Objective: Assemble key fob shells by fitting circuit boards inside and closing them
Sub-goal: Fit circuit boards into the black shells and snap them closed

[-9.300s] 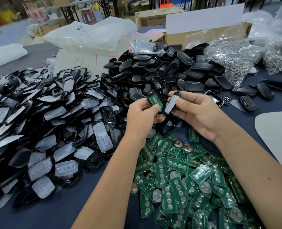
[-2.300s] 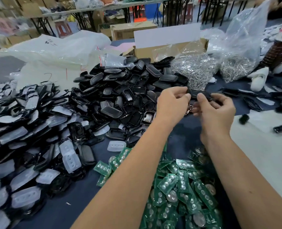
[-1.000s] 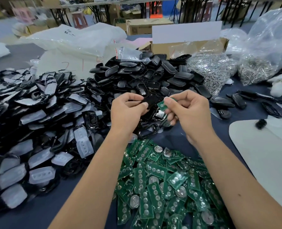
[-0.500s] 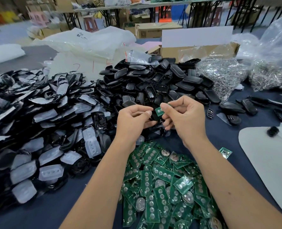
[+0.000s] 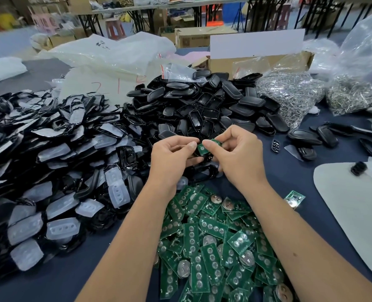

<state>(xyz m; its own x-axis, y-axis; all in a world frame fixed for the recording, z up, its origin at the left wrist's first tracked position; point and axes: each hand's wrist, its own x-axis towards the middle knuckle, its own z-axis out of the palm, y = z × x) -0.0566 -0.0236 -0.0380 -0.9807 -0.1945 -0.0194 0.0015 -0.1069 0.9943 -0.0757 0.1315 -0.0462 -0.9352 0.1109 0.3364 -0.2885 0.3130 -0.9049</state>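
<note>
Since a moment ago, our hands have drawn closer: right hand [image 5: 238, 155] pinches the green circuit board [image 5: 203, 147] against the black shell [image 5: 199, 156] gripped in our left hand [image 5: 173, 156], above the board pile [image 5: 213, 240].

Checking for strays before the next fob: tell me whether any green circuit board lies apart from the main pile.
Yes: one circuit board lies alone on the dark cloth, right of the green board pile.
</note>
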